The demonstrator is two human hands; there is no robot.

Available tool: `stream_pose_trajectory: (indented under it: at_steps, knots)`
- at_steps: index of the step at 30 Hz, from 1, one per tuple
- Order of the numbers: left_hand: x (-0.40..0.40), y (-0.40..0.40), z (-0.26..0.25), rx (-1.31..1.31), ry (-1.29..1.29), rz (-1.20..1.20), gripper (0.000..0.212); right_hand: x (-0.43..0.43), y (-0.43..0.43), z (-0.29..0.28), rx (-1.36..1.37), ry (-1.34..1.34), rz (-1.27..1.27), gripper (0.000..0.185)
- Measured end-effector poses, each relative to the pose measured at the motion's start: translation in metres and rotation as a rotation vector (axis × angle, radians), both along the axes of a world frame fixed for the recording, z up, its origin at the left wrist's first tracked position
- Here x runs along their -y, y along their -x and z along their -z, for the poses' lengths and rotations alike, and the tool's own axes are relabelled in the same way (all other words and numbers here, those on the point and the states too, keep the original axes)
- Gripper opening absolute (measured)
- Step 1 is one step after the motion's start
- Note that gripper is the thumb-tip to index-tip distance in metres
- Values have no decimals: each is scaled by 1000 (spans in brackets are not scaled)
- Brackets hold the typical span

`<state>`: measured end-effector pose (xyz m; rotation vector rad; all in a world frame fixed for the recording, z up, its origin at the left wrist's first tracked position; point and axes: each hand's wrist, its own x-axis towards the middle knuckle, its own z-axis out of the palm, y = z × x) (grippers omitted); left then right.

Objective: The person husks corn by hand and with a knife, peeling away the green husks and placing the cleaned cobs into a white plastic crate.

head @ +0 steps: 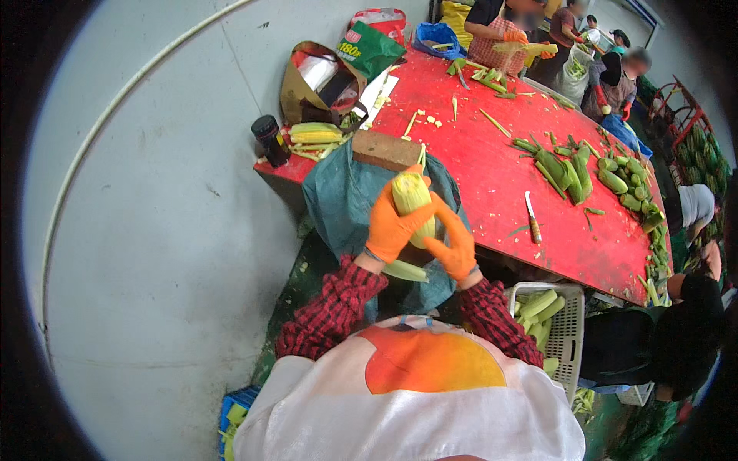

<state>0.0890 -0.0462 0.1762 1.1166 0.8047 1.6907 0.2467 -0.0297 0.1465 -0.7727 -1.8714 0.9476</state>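
My left hand (389, 225), in an orange glove, is wrapped around a pale yellow-green ear of corn (410, 193) still in thin husk. The ear's round cut end points up and away from me. My right hand (455, 242), gloved the same, is at the ear's lower right side, its thumb and curved fingers against it. Below the hands a strip of pale husk (406, 271) hangs over a blue-green woven sack (334, 201). A brick (386, 151) weighs down the sack's edge on the red table (461, 167).
On the table lie a knife (533, 219), green husks (562, 170) and cut stubs (628, 178). Peeled corn (316, 133) lies near a black bottle (270, 141) and a bag (320, 83). A white crate (565, 328) of corn stands at my right. Other people work beyond the table.
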Motion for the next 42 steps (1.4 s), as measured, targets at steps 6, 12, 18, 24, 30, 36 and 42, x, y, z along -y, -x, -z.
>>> stream_pose_trajectory:
  at_steps: [6,12,18,24,30,36,42]
  knots:
    - [-5,-9,20,-279,-76,3,66,9,-14,-41,-172,-37,80,80]
    - [-5,-56,29,-821,-212,62,75,12,-32,-33,-340,77,50,61]
    - [-18,-62,46,-878,-105,249,69,40,-160,20,-449,259,579,51]
    - [-51,-71,103,-485,286,287,54,77,-309,141,168,393,1119,39]
    - [-60,-83,123,-315,506,129,43,-15,-363,129,1,463,1067,32]
    - [-78,-126,103,-511,529,1,40,-245,-403,132,-102,98,882,42]
    - [-70,-133,79,-688,588,-135,41,-378,-409,95,790,223,783,65]
